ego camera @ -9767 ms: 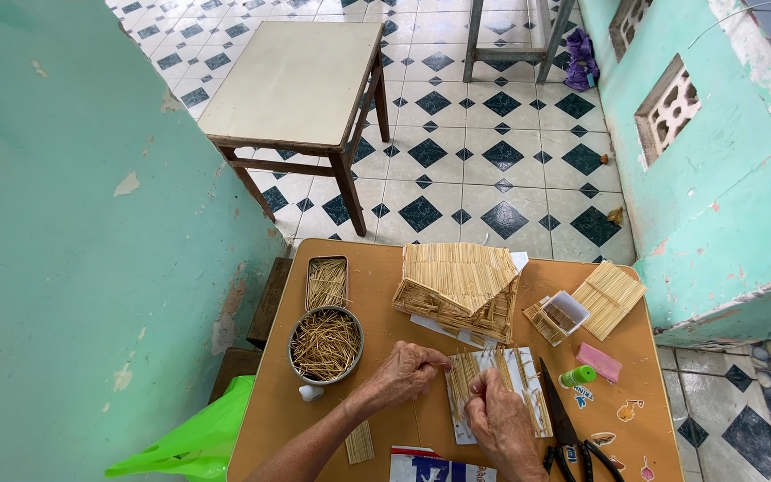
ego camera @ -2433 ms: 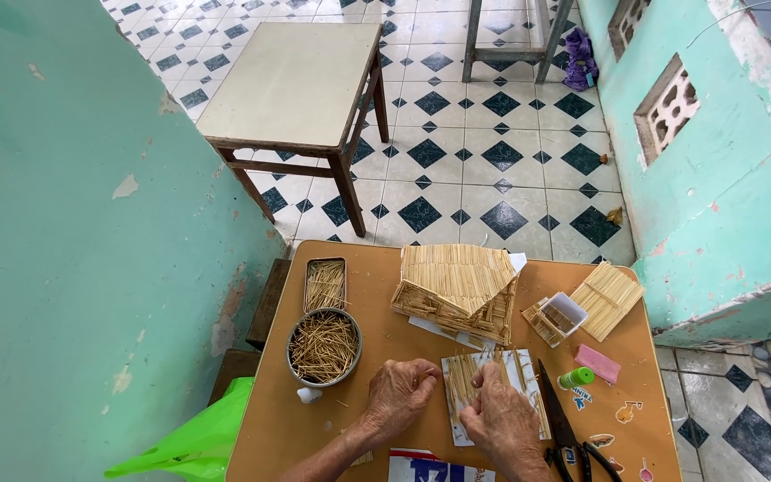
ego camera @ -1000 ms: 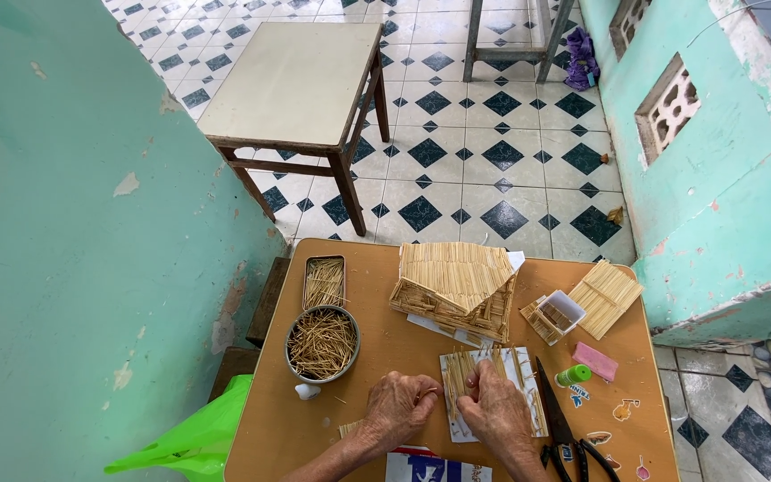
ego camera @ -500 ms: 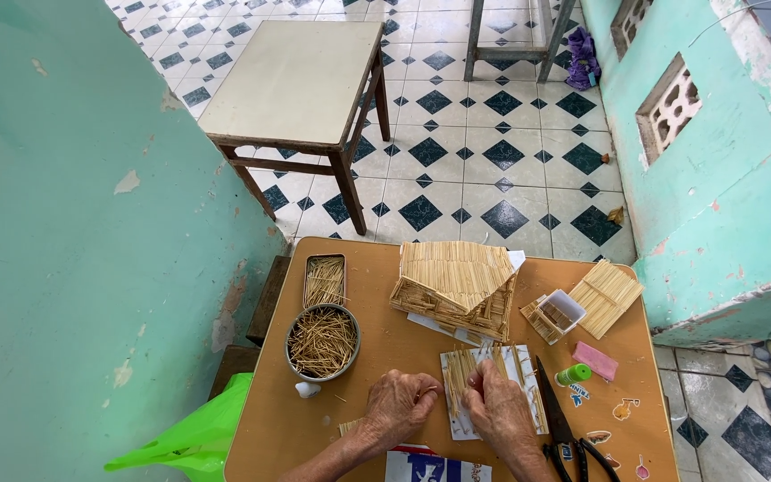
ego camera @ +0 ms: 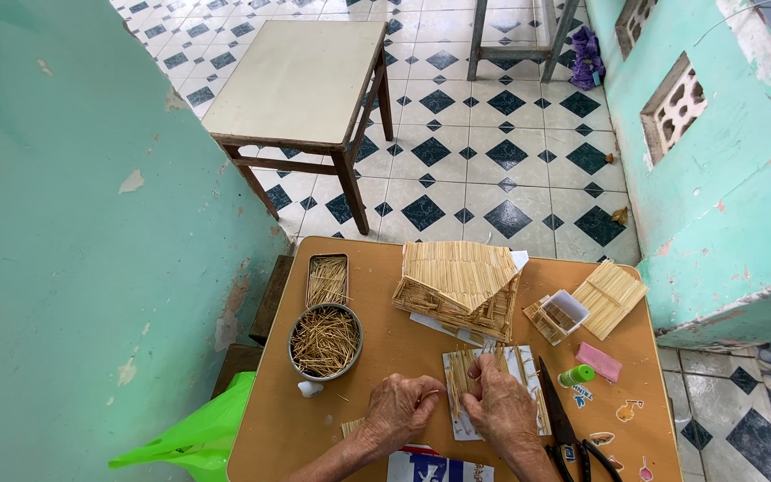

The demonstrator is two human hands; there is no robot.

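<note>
On the near part of the wooden surface [ego camera: 385,357], the left hand [ego camera: 401,412] pinches a thin stick [ego camera: 440,390] between closed fingertips. The right hand [ego camera: 503,408] presses, fingers together, on a stick panel [ego camera: 473,364] lying on white paper [ego camera: 528,366], near the stick house [ego camera: 457,287] and right of the round bowl of sticks [ego camera: 325,340].

Turquoise walls [ego camera: 64,223], diamond-tiled floor [ego camera: 493,161], wooden stool [ego camera: 301,80]
</note>
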